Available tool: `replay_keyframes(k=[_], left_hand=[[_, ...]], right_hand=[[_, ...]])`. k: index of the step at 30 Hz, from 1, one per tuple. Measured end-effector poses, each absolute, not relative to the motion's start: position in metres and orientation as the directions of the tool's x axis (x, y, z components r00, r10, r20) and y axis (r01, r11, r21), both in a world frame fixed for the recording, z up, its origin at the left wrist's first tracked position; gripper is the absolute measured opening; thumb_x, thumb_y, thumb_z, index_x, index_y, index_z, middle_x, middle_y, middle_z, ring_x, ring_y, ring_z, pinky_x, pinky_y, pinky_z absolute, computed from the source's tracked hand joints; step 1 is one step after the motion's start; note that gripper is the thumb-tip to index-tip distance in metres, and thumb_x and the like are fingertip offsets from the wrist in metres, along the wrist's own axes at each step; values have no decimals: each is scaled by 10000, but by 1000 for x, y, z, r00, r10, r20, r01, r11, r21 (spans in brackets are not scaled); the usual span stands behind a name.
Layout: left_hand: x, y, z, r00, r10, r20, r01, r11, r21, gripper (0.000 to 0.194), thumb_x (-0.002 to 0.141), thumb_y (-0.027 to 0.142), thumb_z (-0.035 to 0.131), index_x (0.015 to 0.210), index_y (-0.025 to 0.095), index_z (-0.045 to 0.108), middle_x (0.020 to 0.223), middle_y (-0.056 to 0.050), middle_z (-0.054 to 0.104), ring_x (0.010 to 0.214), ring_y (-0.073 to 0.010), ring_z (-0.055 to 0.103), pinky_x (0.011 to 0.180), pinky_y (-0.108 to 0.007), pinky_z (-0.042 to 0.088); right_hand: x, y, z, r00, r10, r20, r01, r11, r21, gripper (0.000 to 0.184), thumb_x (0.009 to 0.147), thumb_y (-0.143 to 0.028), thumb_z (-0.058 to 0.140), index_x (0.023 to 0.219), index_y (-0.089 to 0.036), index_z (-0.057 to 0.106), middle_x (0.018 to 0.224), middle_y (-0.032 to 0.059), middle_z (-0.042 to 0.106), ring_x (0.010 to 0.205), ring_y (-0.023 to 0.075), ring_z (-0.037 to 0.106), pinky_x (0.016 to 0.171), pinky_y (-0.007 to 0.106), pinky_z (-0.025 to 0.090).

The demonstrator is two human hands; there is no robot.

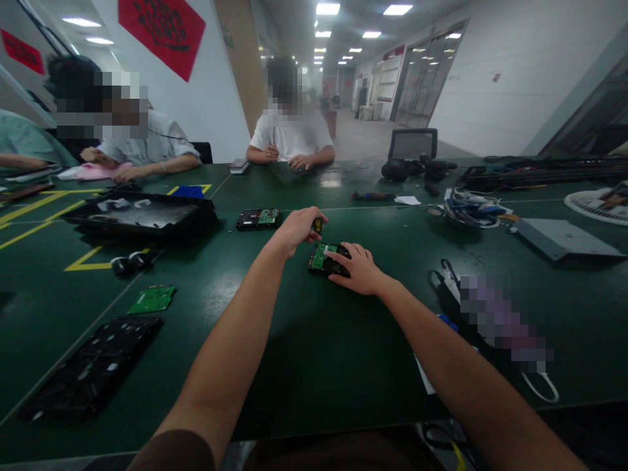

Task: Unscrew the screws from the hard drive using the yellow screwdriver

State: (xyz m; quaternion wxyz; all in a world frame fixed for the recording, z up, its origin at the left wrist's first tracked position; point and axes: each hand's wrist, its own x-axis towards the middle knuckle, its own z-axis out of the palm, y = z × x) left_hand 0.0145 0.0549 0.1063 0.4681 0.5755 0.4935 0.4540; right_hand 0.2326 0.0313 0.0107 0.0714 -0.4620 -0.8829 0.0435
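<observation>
A hard drive (320, 258) lies on the green table in front of me, its green circuit board facing up. My right hand (360, 269) rests over its right end, thumb and fingers spread across the casing and gripping it. Just above the drive's far left side, my left hand (300, 230) is closed around a black-and-yellow screwdriver handle (318, 226); I cannot make out its tip. Farther back to the left sits a second hard drive (258, 218), also board side up.
At left are a black tray (142, 212), a loose green circuit board (152, 299) and a black plate (93, 366). On the right lie a cable bundle (471, 208), a grey metal box (569, 237) and a lanyard (451, 281). Co-workers sit across the table.
</observation>
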Motion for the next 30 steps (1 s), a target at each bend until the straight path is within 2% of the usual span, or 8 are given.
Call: replay_keyframes(k=[5,9,15,18,22,30], left_hand=[[14,56,103,115,992,47,123,-61,990,261,833,400,590,857,160,687,923,-126,751,619,-171,646,552,-286,429],[13,56,102,161,983,89,134,-112,985,294,831,398,573,842,150,730,913,-116,750,643,-159,605,567,-275,421],[14,55,106,94,981,169,188,-185,965,298,817,383,578,806,158,773,890,-97,726,775,-187,622,583,-255,423],[14,55,106,54,979,197,174,-203,963,260,812,361,593,807,165,763,890,-97,720,767,-187,627,568,-251,435],[13,56,105,27,984,174,92,-176,980,223,810,347,610,805,160,732,917,-114,721,764,-189,642,565,-250,470],[13,58,103,96,995,38,-221,-16,975,207,807,315,580,807,140,689,868,-115,687,793,-196,650,682,-302,557]], right_hand=[[233,32,9,-562,821,98,808,571,-147,738,932,-728,489,1592,-439,327,1654,105,259,1491,433,238,1167,640,235],[233,32,9,-565,819,99,805,574,-150,740,932,-732,485,1593,-442,322,1649,107,256,1493,428,243,1168,643,233],[233,32,8,-564,821,93,808,571,-144,738,937,-737,461,1597,-443,310,1665,91,234,1504,426,222,1179,640,214],[233,33,8,-563,822,85,810,569,-142,742,936,-737,462,1600,-451,297,1670,85,229,1506,431,215,1182,645,203],[233,32,9,-562,823,83,810,568,-146,742,934,-736,467,1599,-455,296,1666,84,236,1505,430,217,1181,645,208],[233,31,10,-563,821,90,807,570,-151,735,933,-731,481,1592,-448,320,1654,95,250,1496,428,236,1173,642,220]])
